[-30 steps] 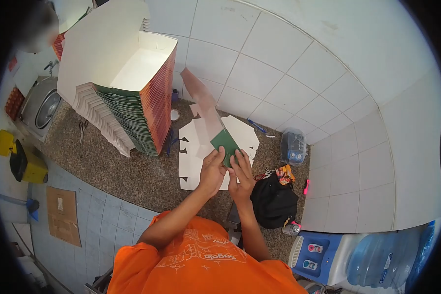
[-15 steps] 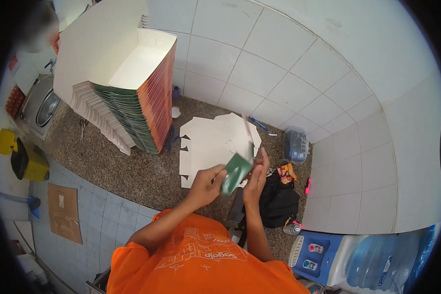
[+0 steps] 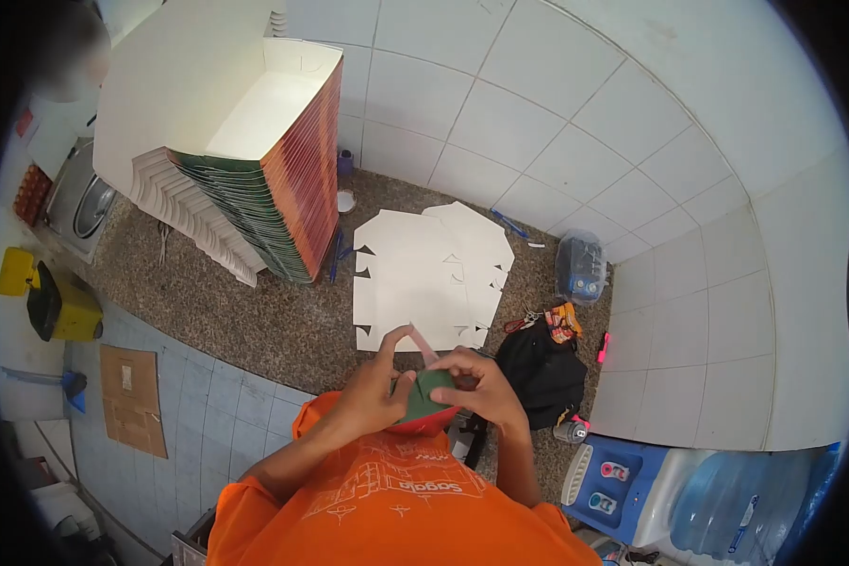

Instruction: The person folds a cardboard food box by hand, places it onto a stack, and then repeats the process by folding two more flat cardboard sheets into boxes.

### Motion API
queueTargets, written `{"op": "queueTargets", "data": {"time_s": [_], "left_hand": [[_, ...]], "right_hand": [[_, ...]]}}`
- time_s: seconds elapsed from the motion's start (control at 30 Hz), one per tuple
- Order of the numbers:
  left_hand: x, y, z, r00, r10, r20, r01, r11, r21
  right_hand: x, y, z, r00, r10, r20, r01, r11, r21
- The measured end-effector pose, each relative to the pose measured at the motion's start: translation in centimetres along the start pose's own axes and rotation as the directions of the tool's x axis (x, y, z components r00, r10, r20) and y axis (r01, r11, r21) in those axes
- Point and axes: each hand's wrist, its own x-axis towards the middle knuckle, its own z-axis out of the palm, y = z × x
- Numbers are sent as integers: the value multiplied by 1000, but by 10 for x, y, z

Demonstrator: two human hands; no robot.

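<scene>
Close to the orange shirt, a partly folded cardboard box (image 3: 425, 394) with green and red faces is held between both hands. A pale flap of it stands up toward the counter. My left hand (image 3: 375, 394) grips its left side, thumb on the green face and index finger raised by the flap. Around the right end is my right hand (image 3: 486, 389), its fingers bent over the top edge. Just beyond the hands, flat white box blanks (image 3: 410, 274) with notched edges lie overlapping on the speckled counter (image 3: 255, 325).
A tall nested stack of green and red boxes (image 3: 302, 179) stands at the left. On the right are a black bag (image 3: 542, 373), a plastic-wrapped pack (image 3: 581, 268) and a water dispenser (image 3: 623, 486). A blue pen (image 3: 509, 223) lies by the tiled wall.
The box has come down and nearer the shirt, turned so its red face shows below the green. Both hands moved with it, uncovering the lower part of the white blanks.
</scene>
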Motion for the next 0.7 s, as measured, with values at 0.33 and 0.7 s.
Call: {"op": "queueTargets", "data": {"time_s": [0.33,0.7], "left_hand": [[20,6,-9,990,140,14,-138,986,-94],[20,-14,-87,862,452,231,-392,882,-263]], "right_hand": [[10,-55,28,901,-434,3,320,658,-682],[7,13,-14,786,-218,-579,107,970,-219]]}}
